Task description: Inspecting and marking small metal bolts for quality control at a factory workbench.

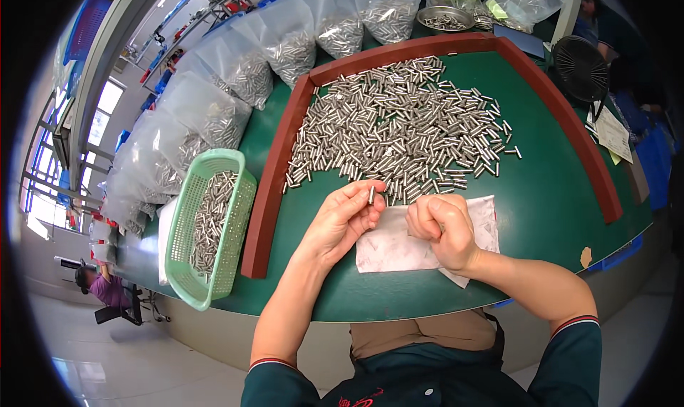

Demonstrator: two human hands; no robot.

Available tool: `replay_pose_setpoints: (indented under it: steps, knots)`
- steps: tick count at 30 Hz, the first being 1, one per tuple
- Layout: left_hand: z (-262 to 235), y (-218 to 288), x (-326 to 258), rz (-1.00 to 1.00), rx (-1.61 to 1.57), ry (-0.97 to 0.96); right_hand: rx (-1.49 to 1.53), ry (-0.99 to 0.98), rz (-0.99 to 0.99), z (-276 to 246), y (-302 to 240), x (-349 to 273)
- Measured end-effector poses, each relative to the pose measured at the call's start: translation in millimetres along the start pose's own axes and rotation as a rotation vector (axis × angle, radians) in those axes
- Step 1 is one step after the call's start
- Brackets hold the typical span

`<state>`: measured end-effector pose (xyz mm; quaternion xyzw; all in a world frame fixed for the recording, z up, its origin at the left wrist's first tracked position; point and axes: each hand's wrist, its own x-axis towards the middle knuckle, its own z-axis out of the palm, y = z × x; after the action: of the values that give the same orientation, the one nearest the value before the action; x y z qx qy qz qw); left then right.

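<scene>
Between the thumb and fingers of my left hand (335,222) is a small shiny metal pin (371,195), held nearly upright. My right hand (445,229) is curled into a fist beside it; whatever its fingers hold, if anything, is hidden. Both hands are above a stained white cloth (388,246) lying on the green tabletop (320,293). Just beyond them spreads a big heap of loose metal pins (399,122), one layer or more deep.
Dark red wooden bars (281,186) frame the heap on three sides. On the left stands a light green plastic basket (246,193) of pins. Clear bags (246,72) of pins line the back and left. A metal bowl (445,20) and black fan (581,68) sit far right.
</scene>
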<state>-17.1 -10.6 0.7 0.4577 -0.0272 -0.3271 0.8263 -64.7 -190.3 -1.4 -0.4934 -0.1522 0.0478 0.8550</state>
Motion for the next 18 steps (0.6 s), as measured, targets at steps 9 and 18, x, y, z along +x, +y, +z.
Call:
replay_pose_setpoints:
  steps: [9, 18]
  knots:
    - [-3.2, 11.7, -5.4, 0.165, 0.015, 0.267, 0.029, 0.013, 0.003, 1.0, -1.3, 2.9]
    - [7.0, 4.6, -3.0, 0.435, 1.374, 0.49, 0.06, 0.027, 0.019, 2.1, -2.1, 3.0]
